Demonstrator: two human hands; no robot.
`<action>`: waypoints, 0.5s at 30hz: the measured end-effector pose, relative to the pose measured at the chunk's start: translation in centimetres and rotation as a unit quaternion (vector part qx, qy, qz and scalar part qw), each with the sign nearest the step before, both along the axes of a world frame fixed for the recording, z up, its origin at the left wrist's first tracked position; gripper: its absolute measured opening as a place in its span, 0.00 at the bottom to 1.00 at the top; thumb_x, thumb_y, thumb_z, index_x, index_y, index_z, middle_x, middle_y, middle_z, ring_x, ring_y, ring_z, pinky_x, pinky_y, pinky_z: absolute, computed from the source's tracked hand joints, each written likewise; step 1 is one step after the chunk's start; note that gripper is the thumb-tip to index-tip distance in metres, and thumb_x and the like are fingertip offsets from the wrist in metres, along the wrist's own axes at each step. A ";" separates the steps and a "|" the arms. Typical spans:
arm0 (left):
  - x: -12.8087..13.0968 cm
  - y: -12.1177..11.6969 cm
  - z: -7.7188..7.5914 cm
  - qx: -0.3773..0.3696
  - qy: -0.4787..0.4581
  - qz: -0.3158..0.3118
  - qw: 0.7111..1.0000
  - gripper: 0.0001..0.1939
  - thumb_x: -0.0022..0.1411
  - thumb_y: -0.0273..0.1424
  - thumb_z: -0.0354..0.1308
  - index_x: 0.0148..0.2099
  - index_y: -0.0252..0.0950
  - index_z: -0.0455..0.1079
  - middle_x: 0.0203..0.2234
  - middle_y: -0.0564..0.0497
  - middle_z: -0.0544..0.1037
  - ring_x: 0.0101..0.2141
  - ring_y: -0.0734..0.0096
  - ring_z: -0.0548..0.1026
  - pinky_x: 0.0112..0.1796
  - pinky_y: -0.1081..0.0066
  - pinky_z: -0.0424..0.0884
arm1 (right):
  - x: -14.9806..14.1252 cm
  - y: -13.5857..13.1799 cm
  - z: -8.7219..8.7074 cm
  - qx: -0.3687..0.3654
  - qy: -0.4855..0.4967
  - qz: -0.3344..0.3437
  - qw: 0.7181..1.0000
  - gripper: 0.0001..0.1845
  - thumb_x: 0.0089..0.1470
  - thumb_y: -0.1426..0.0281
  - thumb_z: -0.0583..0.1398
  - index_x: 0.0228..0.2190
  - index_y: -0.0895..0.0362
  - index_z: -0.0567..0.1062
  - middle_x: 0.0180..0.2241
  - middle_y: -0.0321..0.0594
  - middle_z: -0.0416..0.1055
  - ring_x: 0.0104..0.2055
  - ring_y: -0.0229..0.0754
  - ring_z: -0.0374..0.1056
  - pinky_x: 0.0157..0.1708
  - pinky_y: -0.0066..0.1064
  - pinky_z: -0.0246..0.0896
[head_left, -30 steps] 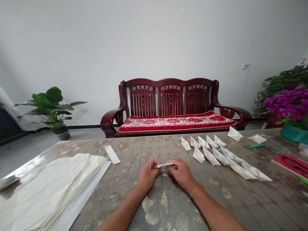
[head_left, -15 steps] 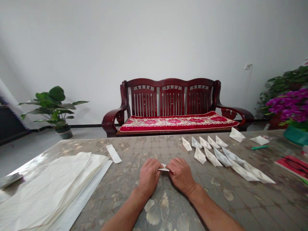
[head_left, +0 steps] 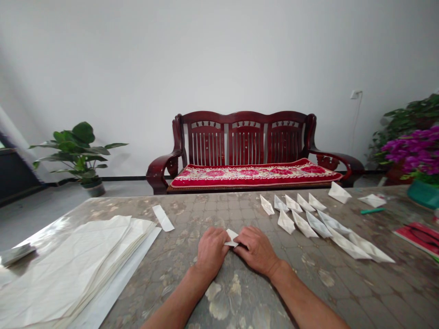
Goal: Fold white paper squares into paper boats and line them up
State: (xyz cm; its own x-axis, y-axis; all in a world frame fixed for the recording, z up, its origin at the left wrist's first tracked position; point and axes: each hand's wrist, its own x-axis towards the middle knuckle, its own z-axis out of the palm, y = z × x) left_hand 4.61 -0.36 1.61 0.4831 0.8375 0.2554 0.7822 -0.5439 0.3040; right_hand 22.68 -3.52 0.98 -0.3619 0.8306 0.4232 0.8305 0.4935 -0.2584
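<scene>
A small folded piece of white paper [head_left: 232,236] is held low over the table, between my two hands. My left hand [head_left: 211,249] pinches its left side, fingers curled. On the other side my right hand [head_left: 256,249] grips the right edge with thumb and fingers closed. Part of the paper is hidden behind the fingers. To the right stand several folded paper boats [head_left: 303,224] in rows, white and pale grey. Two more folded paper pieces, one a paper boat [head_left: 339,193], lie farther back on the right.
At left lies a stack of white paper sheets [head_left: 78,265], with a paper strip [head_left: 163,218] beyond it. A green pen [head_left: 372,210], a red book [head_left: 416,236] with glasses on it and a pot of purple flowers [head_left: 425,194] are at right. A wooden bench [head_left: 245,141] stands behind the table.
The folded paper between my hands shows more of its surface, with a point now standing up. My right hand's fingers have shifted slightly. The view has turned a little to the left.
</scene>
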 end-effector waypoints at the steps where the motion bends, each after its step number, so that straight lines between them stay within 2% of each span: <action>1: 0.0 -0.1 0.0 -0.004 0.002 -0.007 1.000 0.05 0.61 0.26 0.56 0.34 0.40 0.72 0.34 0.50 0.76 0.40 0.62 0.70 0.42 0.66 0.62 | 0.0 0.0 0.0 -0.002 0.001 0.001 1.000 0.05 0.58 0.66 0.60 0.34 0.53 0.76 0.33 0.36 0.71 0.39 0.40 0.63 0.41 0.31 0.53; 5: -0.1 -0.2 -0.3 -0.011 0.001 -0.032 0.999 0.08 0.65 0.31 0.53 0.35 0.39 0.72 0.35 0.49 0.76 0.40 0.63 0.71 0.43 0.68 0.64 | 0.1 0.2 -0.2 -0.016 0.016 0.001 1.000 0.07 0.59 0.65 0.60 0.35 0.53 0.77 0.34 0.37 0.72 0.40 0.40 0.64 0.42 0.32 0.54; 10: -0.3 0.1 -0.7 -0.024 -0.044 -0.057 0.997 0.13 0.69 0.33 0.48 0.36 0.39 0.73 0.36 0.50 0.77 0.41 0.66 0.72 0.45 0.70 0.64 | 0.3 0.6 -0.4 -0.043 0.056 -0.033 0.997 0.08 0.62 0.67 0.57 0.35 0.53 0.77 0.35 0.36 0.72 0.41 0.39 0.65 0.41 0.29 0.55; 15: -0.2 0.3 -0.6 -0.057 -0.099 -0.015 0.993 0.16 0.68 0.35 0.49 0.30 0.39 0.72 0.31 0.50 0.77 0.38 0.67 0.73 0.42 0.72 0.65 | 0.3 0.8 -0.2 -0.048 0.045 -0.061 0.996 0.12 0.64 0.66 0.54 0.32 0.53 0.76 0.34 0.36 0.71 0.40 0.39 0.64 0.39 0.29 0.54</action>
